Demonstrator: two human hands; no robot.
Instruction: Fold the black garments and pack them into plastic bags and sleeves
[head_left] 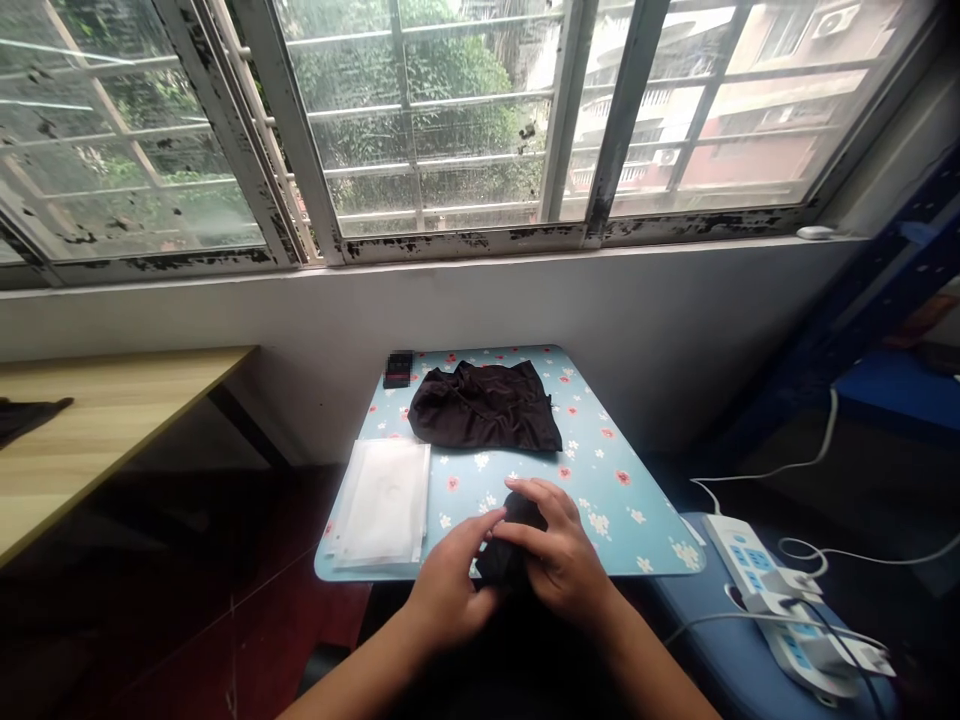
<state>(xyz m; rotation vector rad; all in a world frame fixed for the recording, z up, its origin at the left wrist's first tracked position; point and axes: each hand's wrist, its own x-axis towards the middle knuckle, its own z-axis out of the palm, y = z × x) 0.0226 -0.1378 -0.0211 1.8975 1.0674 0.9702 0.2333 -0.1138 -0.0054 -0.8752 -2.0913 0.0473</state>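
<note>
Between my two hands is a bunched black cloth, held over the near edge of a light blue flowered table. My left hand grips its left side, thumb below and fingers curled round it. On the right, my right hand wraps over the top of the cloth with bent fingers. A dark, crumpled cloth lies farther back on the table. Clear plastic bags holding something white lie flat at the table's left side. A small black box sits at the back left corner.
A wooden table with a dark item on it stands at the left. Power strips with plugs and white cables rest on a blue seat at the right. A wall and barred windows are behind the flowered table.
</note>
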